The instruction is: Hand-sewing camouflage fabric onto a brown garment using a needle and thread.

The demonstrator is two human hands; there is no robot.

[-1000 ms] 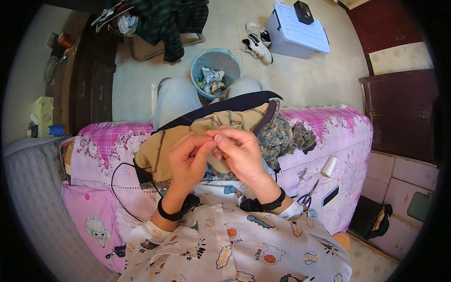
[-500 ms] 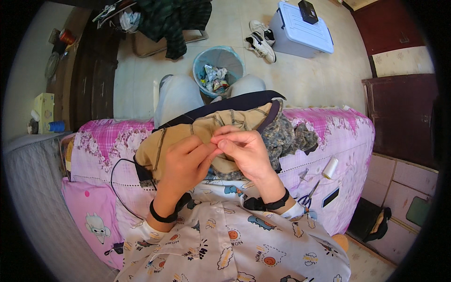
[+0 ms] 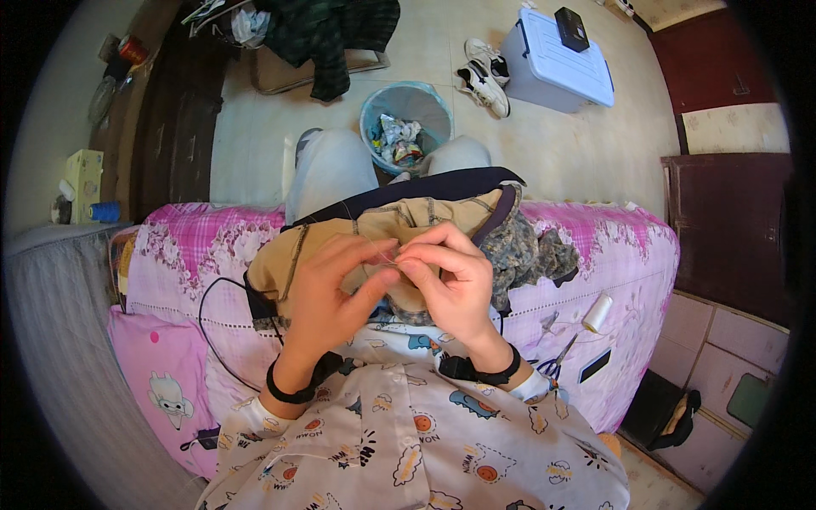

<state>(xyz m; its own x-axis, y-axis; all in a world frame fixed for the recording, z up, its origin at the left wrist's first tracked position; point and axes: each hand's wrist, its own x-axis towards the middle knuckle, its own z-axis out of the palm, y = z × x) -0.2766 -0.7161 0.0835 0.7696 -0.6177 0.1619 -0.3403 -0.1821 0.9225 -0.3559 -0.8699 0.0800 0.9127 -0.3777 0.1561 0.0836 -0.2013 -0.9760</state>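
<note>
Thread [image 3: 387, 258], very thin and pale, is up in the air between the two hands, over the tan side of a piece of clothing [image 3: 279, 265] spread on the lap. The right hand [image 3: 457, 285] has its thumb and pointing finger pressed together on the thread. The left hand [image 3: 330, 289] is spread a bit, with a gap between its thumb and pointing finger, and the thread goes by their tips. If a needle is there, it is too small to see. As for how far along things are, the clothing is laid out and the thread is in the fingers, so this looks like an early bit of fiddly finger work. Dark seams cross the tan cloth, but I cannot tell if any are new, or if the thread is joined to it, so what is left is hard to say. A white spool [image 3: 597, 313], scissors [image 3: 557, 360] and a dark phone [image 3: 595, 366] lie on the bed [image 3: 633, 259] to the right. The shirt [image 3: 361, 455] has little printed words beside its cartoon pictures. I can see no clear brand name.
</note>
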